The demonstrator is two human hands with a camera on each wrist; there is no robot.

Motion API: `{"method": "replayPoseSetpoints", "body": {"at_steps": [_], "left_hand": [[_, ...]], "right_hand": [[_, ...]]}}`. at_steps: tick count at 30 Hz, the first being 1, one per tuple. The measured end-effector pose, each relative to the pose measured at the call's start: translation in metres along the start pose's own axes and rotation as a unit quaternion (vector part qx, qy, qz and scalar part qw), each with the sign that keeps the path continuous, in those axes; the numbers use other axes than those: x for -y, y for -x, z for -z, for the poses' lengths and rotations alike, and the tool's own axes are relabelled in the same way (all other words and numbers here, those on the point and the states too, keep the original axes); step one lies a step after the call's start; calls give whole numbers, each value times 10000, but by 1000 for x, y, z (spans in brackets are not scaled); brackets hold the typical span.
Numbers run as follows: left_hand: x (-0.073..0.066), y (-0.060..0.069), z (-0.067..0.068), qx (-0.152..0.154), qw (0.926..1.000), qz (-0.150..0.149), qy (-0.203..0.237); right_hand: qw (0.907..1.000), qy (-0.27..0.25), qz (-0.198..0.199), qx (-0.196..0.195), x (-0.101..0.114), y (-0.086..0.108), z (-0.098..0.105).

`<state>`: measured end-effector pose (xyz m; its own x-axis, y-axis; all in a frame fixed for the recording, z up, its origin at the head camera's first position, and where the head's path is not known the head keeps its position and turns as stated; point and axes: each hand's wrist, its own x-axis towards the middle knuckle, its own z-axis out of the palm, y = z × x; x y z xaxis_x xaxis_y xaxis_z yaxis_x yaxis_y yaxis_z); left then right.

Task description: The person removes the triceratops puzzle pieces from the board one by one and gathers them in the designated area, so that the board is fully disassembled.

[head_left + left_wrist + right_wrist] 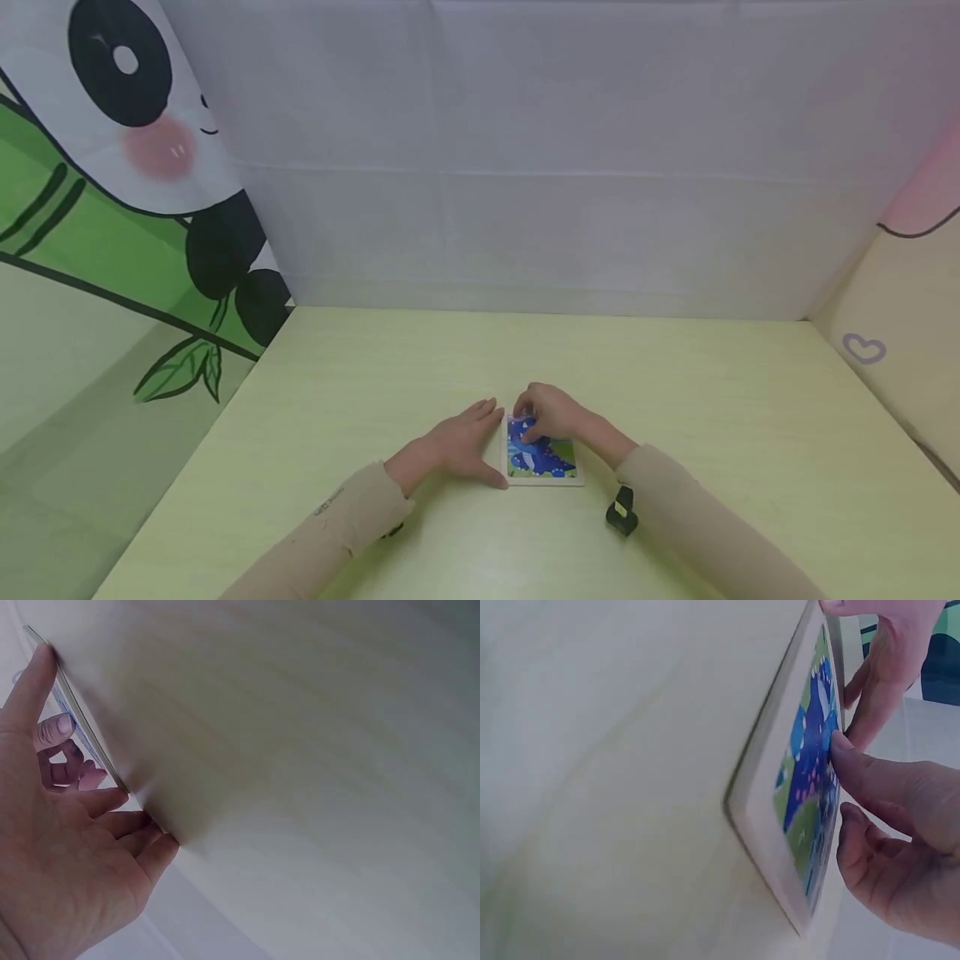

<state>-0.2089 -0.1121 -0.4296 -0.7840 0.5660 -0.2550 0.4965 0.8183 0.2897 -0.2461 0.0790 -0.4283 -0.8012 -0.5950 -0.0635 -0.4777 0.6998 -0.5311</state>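
Note:
A small square picture puzzle (542, 458) with a pale frame lies flat on the table, showing a blue dinosaur on green. My left hand (468, 442) rests along its left side, thumb at the near corner and fingers at the far one. In the left wrist view, the extended thumb and fingertips of that hand (75, 847) touch the frame's edge (90, 727). My right hand (555, 412) is over the puzzle's upper left part. Its thumb (862, 761) touches the picture (810, 761), and its other fingers are bent. Whether a piece is between them is hidden.
The pale yellow table (375, 358) extends around both arms. Behind it hangs a white cloth backdrop (525, 242). A cartoon panda panel (150, 167) stands at the left and a beige panel (885, 292) at the right. A black wrist strap (622, 512) hangs below the right sleeve.

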Motion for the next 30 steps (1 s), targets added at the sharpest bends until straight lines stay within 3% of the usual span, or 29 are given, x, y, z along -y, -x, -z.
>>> {"method": "replayPoseSetpoints", "body": {"at_steps": [6,10,19,30], "left_hand": [[-2,3,2,-4,9999,-33,142],[-2,4,4,-60,9999,-112,103],[0,-1,0,2,10000,12,15],[-2,2,1,4,10000,20,8]], "right_hand": [[9983,-534,-143,188,-4,-5,2],[9977,-589,-116,300,-5,-5,4],[9958,-862,-190,263,-5,-3,2],[9976,-610,83,311,-7,-2,2]]}}
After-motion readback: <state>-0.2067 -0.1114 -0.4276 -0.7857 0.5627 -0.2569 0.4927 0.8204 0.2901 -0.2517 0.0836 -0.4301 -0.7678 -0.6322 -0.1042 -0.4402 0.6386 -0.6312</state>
